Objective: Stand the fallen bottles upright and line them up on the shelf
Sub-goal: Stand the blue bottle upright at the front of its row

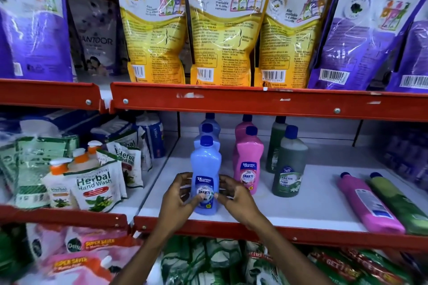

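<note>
Hands both cup the blue bottle (205, 176) at its label, left hand (178, 194), right hand (234, 194); you're squaring it upright, heading its row; pink bottle (368, 203), well right, lies flat.

bright, even overhead light fills the scene. glare streaks the glossy refill pouches (228, 23) at twelve o'clock. the gap behind them at eleven o'clock is dark, and shade sits under the red shelf rail (266, 102). focus is sharpest at centre; packets (92, 187) at nine o'clock and goods at six o'clock smear. wide-angle bending curves the rails toward three and nine o'clock.
</note>
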